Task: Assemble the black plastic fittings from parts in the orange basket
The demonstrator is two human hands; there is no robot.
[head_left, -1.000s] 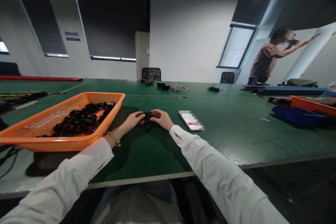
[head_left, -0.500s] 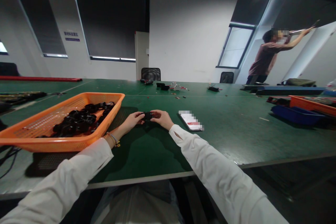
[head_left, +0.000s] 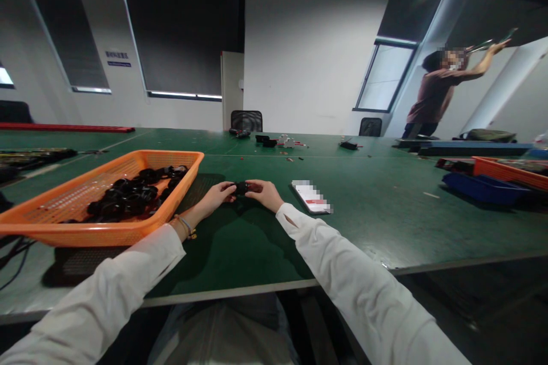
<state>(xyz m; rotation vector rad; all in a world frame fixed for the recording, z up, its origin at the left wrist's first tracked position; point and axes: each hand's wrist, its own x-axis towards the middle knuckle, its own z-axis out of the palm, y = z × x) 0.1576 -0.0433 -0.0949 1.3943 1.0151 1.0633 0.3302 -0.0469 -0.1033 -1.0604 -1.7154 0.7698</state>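
Between my two hands is a small round black part (head_left: 241,188), held just above the green table (head_left: 363,199); its exact kind is too small to make out. My left hand (head_left: 217,196) pinches its left side with thumb and fingers. On the other side my right hand (head_left: 266,194) grips it the same way, fingertips closed on its edge. Left of my hands stands an orange plastic basket (head_left: 107,234), with several similar glossy black parts (head_left: 132,194) heaped inside. A phone (head_left: 311,197) with a lit screen lies to the right of my right hand.
Small black and white pieces (head_left: 286,141) lie scattered toward the far side of the table. At the right are a blue tray (head_left: 486,188) and another orange basket (head_left: 509,171). A person (head_left: 432,97) stands at the far right, arms raised with a long object.
My hands and the black part stay almost where they were. The person at the far right has shifted slightly left, arms still raised.
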